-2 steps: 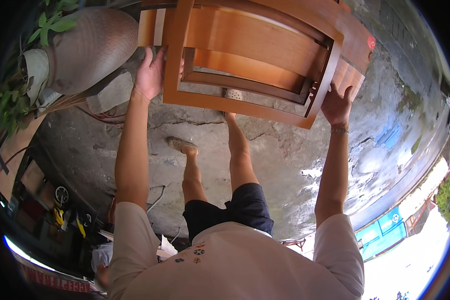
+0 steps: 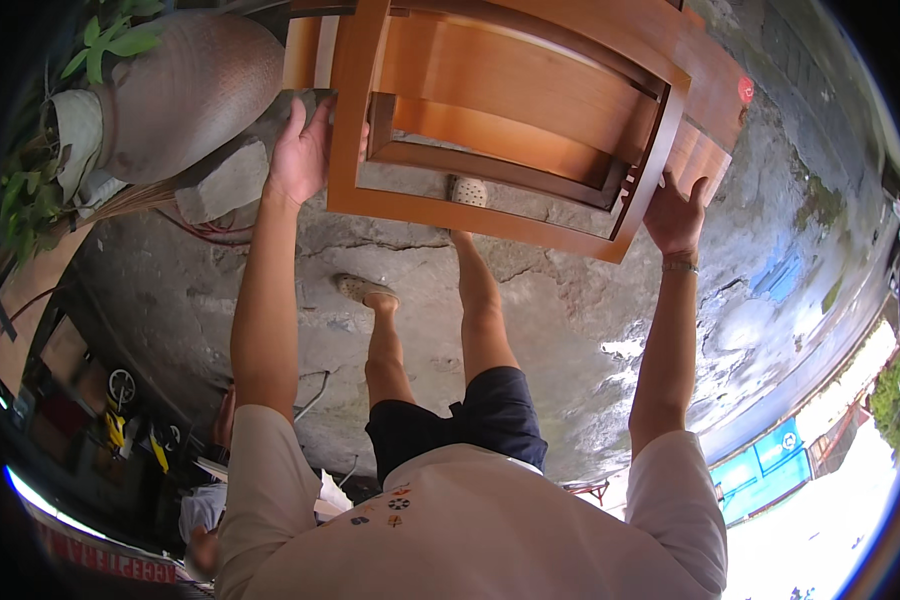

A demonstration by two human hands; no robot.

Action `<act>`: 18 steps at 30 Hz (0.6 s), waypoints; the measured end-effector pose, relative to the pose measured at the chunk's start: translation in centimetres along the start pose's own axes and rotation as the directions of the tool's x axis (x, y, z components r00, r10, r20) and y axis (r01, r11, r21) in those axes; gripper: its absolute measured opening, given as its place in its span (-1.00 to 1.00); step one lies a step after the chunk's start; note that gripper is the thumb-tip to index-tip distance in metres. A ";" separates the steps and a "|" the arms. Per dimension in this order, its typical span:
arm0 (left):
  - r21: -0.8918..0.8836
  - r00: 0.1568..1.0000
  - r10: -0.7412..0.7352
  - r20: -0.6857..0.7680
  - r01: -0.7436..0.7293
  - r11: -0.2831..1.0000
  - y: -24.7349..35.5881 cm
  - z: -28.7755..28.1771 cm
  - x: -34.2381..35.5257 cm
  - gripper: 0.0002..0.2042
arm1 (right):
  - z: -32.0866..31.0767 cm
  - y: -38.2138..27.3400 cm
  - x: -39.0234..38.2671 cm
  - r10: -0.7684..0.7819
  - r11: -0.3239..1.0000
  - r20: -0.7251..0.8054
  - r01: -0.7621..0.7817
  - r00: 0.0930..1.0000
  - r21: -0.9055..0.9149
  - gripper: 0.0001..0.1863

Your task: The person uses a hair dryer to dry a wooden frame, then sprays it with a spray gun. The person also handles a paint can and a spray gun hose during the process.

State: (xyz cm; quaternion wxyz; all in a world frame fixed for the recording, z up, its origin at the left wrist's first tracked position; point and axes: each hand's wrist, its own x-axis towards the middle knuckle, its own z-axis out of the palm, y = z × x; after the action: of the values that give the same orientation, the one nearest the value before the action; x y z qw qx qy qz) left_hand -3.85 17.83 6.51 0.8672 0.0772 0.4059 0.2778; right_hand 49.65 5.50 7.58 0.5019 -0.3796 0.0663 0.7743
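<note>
In front of me I hold a brown varnished wooden frame [image 2: 470,222] by its two sides. It is rectangular and tilted, with an opening showing the floor through it. A second, darker inner frame [image 2: 490,168] sits behind it. My left hand [image 2: 300,155] is on the left side, thumb up and outside, with fingertips showing past the inner edge. My right hand [image 2: 675,215] grips the right side, its fingers partly hidden behind the wood. Beyond the frame are smooth brown wooden panels [image 2: 520,75]; whether they are joined to it I cannot tell.
A big clay jar [image 2: 185,95] lies on its side at far left, beside a stone block [image 2: 225,180] and leafy plants [image 2: 20,215]. Cracked concrete floor [image 2: 570,330] spreads around my feet. A reddish board [image 2: 710,75] with a red round mark is at far right.
The frame sits very slightly lower in the picture. The jar and block have shifted a little to the right in view. Both hands keep their hold.
</note>
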 end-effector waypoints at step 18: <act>-0.057 0.847 0.415 -0.331 -0.457 0.888 -3.2 -2.7 -57.3 -0.23 | 25.3 30.1 -3.0 0.463 0.872 0.242 -0.389 0.852 -0.297 -0.02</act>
State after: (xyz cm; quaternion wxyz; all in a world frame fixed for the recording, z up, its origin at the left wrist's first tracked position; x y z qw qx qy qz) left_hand -34.12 -16.30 41.41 0.7098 0.0650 0.4889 0.5029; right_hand 12.20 0.91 18.93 0.2715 -0.2878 -0.0220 0.9181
